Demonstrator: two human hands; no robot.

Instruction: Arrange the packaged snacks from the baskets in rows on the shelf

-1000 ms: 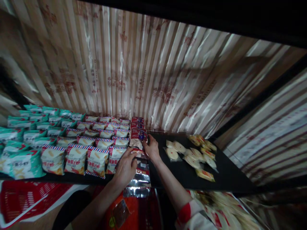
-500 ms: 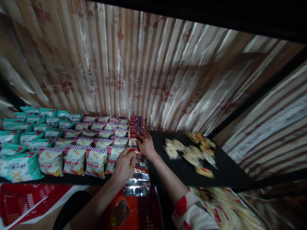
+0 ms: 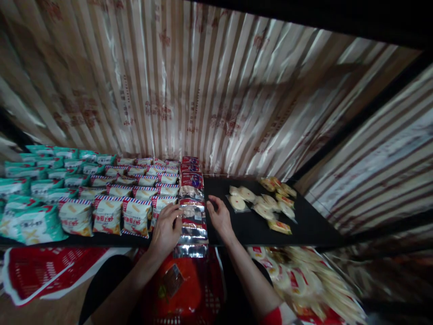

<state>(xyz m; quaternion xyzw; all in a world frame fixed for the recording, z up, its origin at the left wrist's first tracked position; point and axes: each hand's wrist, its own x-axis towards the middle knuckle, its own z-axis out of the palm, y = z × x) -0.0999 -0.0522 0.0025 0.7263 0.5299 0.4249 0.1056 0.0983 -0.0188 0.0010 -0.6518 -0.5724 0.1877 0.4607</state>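
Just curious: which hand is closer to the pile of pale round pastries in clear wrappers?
Right. The right hand is just left of the pile of pale round pastries; the left hand is farther left, across the column of silver foil packets.

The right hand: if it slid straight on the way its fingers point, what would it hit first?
The right hand would probably meet the red packets in the row; depth is unclear.

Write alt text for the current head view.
Two bare hands flank a row of red-and-silver snack packs on a black shelf: the left hand touches its left edge, the right hand lies by its right edge. Striped bags and teal bags fill the left; pale pastry packs lie to the right.
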